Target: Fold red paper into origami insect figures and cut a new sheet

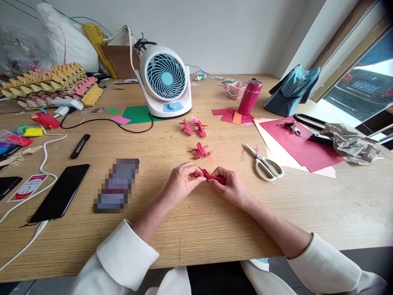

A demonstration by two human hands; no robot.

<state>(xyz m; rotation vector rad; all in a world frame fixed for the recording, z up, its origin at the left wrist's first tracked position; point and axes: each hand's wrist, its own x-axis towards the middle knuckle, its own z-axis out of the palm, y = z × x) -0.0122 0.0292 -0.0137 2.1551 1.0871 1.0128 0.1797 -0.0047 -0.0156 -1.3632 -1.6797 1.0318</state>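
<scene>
Between my two hands, just above the wooden table, is a small piece of folded red paper (pixel 206 175). My left hand (pixel 184 180) pinches its left end between thumb and fingers. On the other side my right hand (pixel 229 185) grips the thicker right end, with part of the paper hidden by the fingers. A finished-looking red paper figure with thin legs (pixel 200 151) lies right beyond my hands. Two more such figures, one on the left (pixel 186 127) and one on the right (pixel 200 128), sit farther back, near the fan.
White-handled scissors (pixel 266 164) lie open to the right. Large red sheets (pixel 303 141) are behind them. A white fan (pixel 167 82) stands at the back, a pink bottle (pixel 250 96) right of it. Phones, including a black one (pixel 61 192), and a marker (pixel 80 146) lie left.
</scene>
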